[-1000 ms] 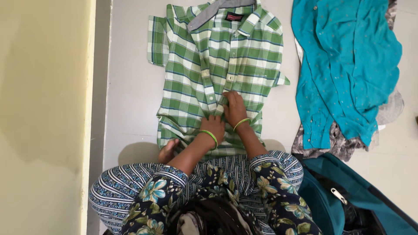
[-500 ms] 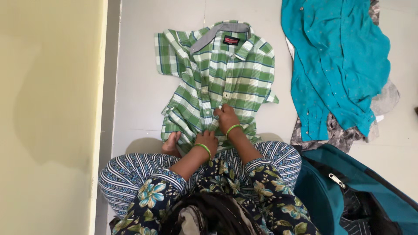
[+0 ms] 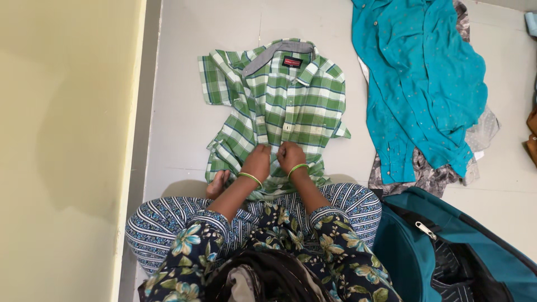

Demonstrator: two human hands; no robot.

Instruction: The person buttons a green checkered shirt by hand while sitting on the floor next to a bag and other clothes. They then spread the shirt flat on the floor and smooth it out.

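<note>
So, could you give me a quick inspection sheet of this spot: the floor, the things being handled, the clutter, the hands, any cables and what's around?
Surface: pale grey floor, tiled, with faint joint lines.
Job's things: green checked shirt lying front up, collar away from the person, lower part bunched.
Clutter: teal garment spread over patterned grey cloth; open teal bag with a metal zip pull.
Hands: left hand and right hand side by side, both pinching the shirt's front placket; a green bangle on each wrist.
Cables: nothing seen.
Surroundings: pale yellow wall to the left; the person sits cross-legged, one bare foot touching the shirt's hem.
</note>
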